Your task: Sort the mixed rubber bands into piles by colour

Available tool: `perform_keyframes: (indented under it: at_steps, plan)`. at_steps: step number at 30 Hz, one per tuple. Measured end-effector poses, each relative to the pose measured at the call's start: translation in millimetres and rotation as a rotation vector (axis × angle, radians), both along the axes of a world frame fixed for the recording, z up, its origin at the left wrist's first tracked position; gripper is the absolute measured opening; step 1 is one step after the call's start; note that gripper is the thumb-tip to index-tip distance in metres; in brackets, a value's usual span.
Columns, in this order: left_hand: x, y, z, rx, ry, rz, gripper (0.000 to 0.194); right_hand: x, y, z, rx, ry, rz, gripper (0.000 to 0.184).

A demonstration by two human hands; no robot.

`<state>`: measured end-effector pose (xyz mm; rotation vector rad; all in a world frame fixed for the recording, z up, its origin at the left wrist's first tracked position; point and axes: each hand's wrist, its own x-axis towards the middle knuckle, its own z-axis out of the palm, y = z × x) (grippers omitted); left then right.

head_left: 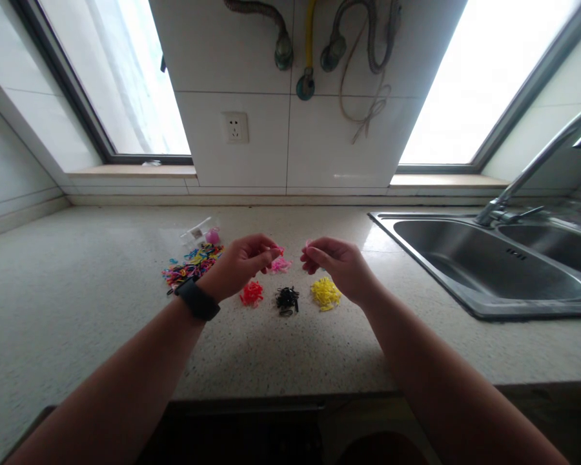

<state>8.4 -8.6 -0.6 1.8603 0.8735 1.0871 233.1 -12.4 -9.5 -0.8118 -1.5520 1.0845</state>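
My left hand (252, 261), wearing a black watch (197, 299), is closed in a pinch on a small pinkish-red rubber band (281, 250). Across from it my right hand (336, 261) also pinches, with a faint pale-pink bit at its fingertips too small to make out. Below and between the hands lies a pink heap of rubber bands (279, 265). Nearer to me sit a red heap (251, 294), a black heap (287, 298) and a yellow heap (326, 294). A mixed-colour pile of rubber bands (188, 270) spreads beside my left wrist, partly hidden by it.
Behind the mixed pile are a clear plastic bag (195, 231) and a round pink item (213, 236). The speckled countertop (101, 323) runs to a steel sink (479, 258) with a faucet (537, 161) on the right. A tiled wall with a socket (235, 127) stands behind.
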Motion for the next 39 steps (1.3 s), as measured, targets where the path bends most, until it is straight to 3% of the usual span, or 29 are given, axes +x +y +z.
perform_keyframes:
  at_steps: [39]
  plan:
    - [-0.7, -0.4, 0.2, -0.01, -0.014, 0.022, 0.012, 1.3, -0.8, 2.2, -0.02, 0.055, 0.035, 0.026]
